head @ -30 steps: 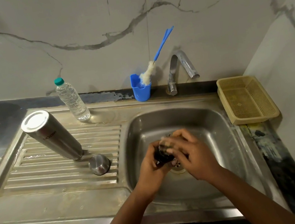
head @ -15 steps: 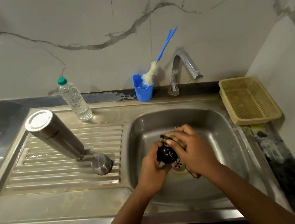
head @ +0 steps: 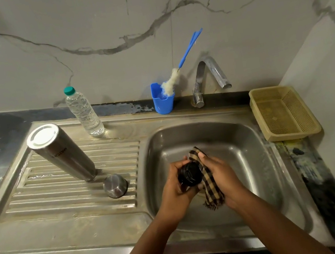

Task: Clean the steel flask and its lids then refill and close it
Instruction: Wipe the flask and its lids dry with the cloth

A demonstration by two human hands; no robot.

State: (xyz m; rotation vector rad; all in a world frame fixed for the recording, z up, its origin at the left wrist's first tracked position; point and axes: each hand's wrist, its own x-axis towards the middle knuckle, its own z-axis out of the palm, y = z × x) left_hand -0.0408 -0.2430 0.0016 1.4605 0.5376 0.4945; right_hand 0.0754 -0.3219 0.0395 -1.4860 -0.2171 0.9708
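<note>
**Hands wiping a black flask lid with a checked cloth over a steel sink**

A person stands at a stainless steel sink (head: 252, 141), seen from above, with both forearms reaching in from the bottom edge. The left hand (head: 176, 189) curls its fingers around a small round black lid (head: 189, 174), holding it over the basin. The right hand (head: 219, 173) grips a brown-and-black checked cloth (head: 210, 183), which is pressed against the right side of the lid; one corner of the cloth sticks up above the fingers and its frayed end hangs down below the hand.

To the left, on the ribbed draining board (head: 61, 190), the steel flask (head: 60, 152) stands upside down, its flat base facing up and its mouth on the ribs. Just beside the flask's mouth, nearer the basin, a small steel cap (head: 115, 185) sits with its closed end up.

Behind the flask, at the back edge of the sink unit, stands a clear plastic water bottle (head: 84, 113) with a green cap. Further right, a blue cup (head: 163, 100) holds a bottle brush (head: 182, 66) with white bristles and a blue handle leaning to the right. A chrome tap (head: 209, 77) rises beside it. On the dark worktop (head: 311, 171) right of the basin sits a beige plastic mesh basket (head: 282, 113). The wall behind is pale marble with grey veins.
</note>
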